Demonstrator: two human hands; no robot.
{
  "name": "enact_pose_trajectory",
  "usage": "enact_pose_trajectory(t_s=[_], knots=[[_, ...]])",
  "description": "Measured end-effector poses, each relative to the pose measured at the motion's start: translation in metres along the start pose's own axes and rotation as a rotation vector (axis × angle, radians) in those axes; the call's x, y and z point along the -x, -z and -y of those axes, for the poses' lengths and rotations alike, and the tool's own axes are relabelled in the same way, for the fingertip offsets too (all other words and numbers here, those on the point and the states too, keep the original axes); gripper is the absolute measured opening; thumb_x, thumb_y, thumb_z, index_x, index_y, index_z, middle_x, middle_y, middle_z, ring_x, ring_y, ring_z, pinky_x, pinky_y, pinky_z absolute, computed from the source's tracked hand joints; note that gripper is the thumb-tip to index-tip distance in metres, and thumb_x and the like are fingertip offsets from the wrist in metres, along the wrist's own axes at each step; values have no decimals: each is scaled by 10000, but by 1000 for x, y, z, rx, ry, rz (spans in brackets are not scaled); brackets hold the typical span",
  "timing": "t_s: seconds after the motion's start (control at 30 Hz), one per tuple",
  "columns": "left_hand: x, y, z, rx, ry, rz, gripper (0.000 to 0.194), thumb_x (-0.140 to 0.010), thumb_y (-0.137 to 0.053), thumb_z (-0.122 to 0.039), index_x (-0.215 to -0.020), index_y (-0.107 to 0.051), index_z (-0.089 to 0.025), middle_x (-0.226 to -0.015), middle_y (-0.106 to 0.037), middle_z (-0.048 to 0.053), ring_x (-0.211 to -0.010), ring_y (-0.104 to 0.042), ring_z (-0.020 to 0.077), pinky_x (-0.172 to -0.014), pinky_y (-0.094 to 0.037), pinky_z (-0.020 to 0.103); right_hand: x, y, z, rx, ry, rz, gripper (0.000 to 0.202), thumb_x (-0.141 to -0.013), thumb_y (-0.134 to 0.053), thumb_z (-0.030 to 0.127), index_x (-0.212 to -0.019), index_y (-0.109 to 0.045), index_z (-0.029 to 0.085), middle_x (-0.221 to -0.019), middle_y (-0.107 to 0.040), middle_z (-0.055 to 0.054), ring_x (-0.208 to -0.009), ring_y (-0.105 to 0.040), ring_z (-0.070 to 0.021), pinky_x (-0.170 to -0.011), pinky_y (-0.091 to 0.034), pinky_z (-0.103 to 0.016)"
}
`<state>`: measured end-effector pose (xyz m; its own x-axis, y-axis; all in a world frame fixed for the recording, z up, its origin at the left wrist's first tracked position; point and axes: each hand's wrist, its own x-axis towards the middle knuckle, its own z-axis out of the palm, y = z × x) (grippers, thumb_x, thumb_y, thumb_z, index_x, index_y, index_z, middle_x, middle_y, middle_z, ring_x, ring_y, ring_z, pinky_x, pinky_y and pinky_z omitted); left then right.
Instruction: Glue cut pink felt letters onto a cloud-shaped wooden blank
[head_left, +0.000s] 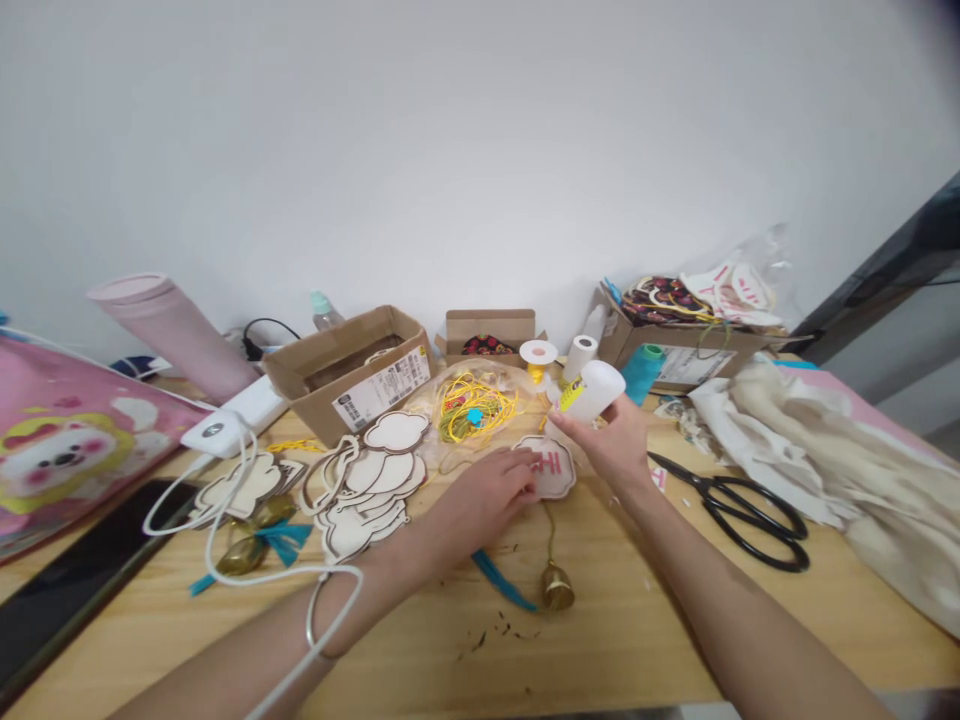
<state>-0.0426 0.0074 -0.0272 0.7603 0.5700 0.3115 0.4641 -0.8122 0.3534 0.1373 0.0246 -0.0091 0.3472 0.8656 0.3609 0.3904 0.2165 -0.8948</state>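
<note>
My right hand [619, 445] is closed around a white squeeze bottle [600, 388] with a yellow label, tilted with its lower end toward a cloud-shaped wooden tag [556, 468] with pink lettering. The bottle's tip is hard to make out. On the tag's left edge lie the curled fingers of my left hand [491, 490], gripping it against the table. Just below the tag sit a brass bell [556, 587] on a cord and a blue ribbon strip [502, 580]. Plain cloud-shaped wooden pieces [364, 495] are piled to the left of my left hand.
Behind the hands, a plastic bag [480, 405] holds yellow cords. A cardboard box [360, 375] stands back left, another box [675, 345] back right. Black scissors [742, 510] and beige cloth [817, 450] lie right. A white cable [281, 573] crosses over my left wrist.
</note>
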Motion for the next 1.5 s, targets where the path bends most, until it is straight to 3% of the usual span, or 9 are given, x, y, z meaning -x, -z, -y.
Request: enact_pose_trajectory(t_s=[0.27, 0.37, 0.57, 0.77, 1.0, 1.37, 1.5], knots=[[4, -16, 8, -142, -73, 35, 147, -858, -454, -200, -916, -580, -152, -1190, -585, 94, -1118, -522, 198, -1025, -337, 421, 0, -1, 2, -14, -18, 3, 415, -509, -727, 424, -804, -591, 164, -744, -682, -58, -664, -630, -211, -590, -506, -329], [4, -15, 8, -104, -37, 79, 174, -872, -421, -198, -908, -586, -156, -1220, -567, 93, -1131, -516, 191, -1044, -314, 427, 1, -2, 0, -6, -15, 12, 421, -510, -731, 431, -811, -594, 169, -741, -680, -52, -659, -628, -206, -584, -503, -324], [4, -16, 11, 7, 32, 86, 249, -865, -431, -203, -1083, -549, -179, -1248, -550, 79, -1187, -468, 185, -1061, -293, 408, 2, -3, -5, 37, 18, 8, 405, -527, -728, 431, -806, -595, 169, -749, -671, -45, -662, -617, -195, -592, -496, -317], [1, -16, 7, 159, 123, 118, 232, -857, -421, -168, -1045, -557, -170, -1265, -533, 91, -1203, -450, 184, -1040, -332, 373, 2, -4, -4, 25, -27, 1, 424, -515, -735, 419, -819, -591, 161, -778, -666, -60, -694, -616, -210, -613, -503, -337], [0, -10, -1, 232, 130, 104, 135, -857, -442, -197, -848, -573, -169, -1265, -530, 106, -1213, -440, 190, -1052, -307, 379, 1, -3, -3, -27, -59, -11, 461, -500, -743, 416, -841, -584, 150, -801, -668, -73, -728, -620, -228, -637, -509, -361], [6, 7, 7, 220, 161, -45, 169, -857, -433, -216, -839, -599, -187, -1190, -591, 73, -1142, -498, 187, -980, -386, 392, 1, -1, 6, -88, -75, -9, 415, -472, -752, 388, -781, -582, 170, -757, -674, -55, -689, -621, -218, -624, -512, -358], [5, 5, 10, 221, 143, -23, 176, -864, -430, -237, -839, -598, -189, -1190, -588, 60, -1172, -464, 180, -1003, -356, 377, 0, -2, 1, -67, -68, 17, 404, -489, -747, 396, -778, -587, 163, -748, -667, -54, -681, -617, -216, -606, -507, -348]])
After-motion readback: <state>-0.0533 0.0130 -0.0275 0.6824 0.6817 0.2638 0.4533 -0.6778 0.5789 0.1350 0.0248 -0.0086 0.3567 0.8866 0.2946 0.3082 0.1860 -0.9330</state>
